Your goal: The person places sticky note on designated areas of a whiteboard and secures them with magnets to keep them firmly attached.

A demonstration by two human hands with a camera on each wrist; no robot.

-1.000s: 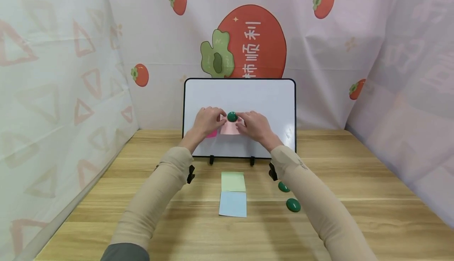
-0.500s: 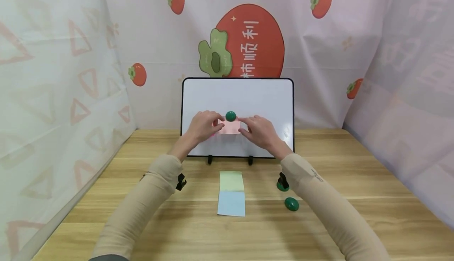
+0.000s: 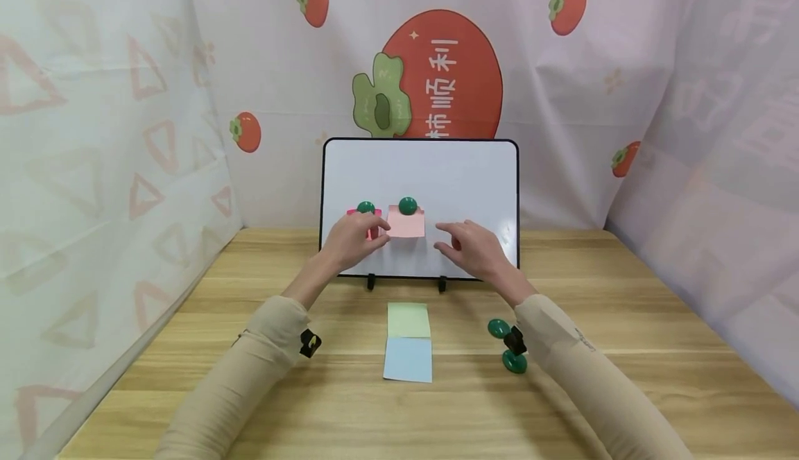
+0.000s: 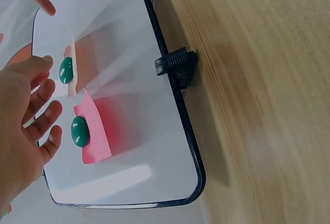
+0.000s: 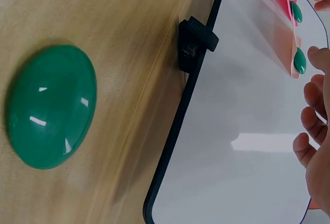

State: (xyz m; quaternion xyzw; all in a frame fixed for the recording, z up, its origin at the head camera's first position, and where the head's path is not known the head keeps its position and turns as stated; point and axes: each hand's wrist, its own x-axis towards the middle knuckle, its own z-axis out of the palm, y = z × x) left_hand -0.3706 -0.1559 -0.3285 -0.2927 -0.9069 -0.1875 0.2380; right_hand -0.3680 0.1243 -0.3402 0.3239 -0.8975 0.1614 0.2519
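Note:
A whiteboard [image 3: 462, 172] stands upright on black clips. Near its middle a pale pink sticky note [image 3: 406, 227] hangs under an oval green magnet [image 3: 408, 205]. To the left is a bright pink sticky note [image 4: 97, 134], held by another green magnet [image 4: 80, 131] and partly hidden by my left hand in the head view. My left hand [image 3: 353, 239] hovers in front of that note with loosely bent fingers and nothing in them. On the right, my right hand [image 3: 473, 248] is apart from the pale note, its index finger pointing toward it, holding nothing.
On the wooden table [image 3: 349, 411] a pale green sticky note [image 3: 408, 320] and a light blue one [image 3: 408, 360] lie edge to edge. Two loose green magnets lie near my right wrist, the farther magnet [image 3: 498, 327] behind the nearer magnet [image 3: 514, 363]. A printed curtain hangs behind.
My fingers have left the magnet on the pale pink note. Both hands have drawn back and lower, the right one outward to the right. Note and magnet stay on the board.

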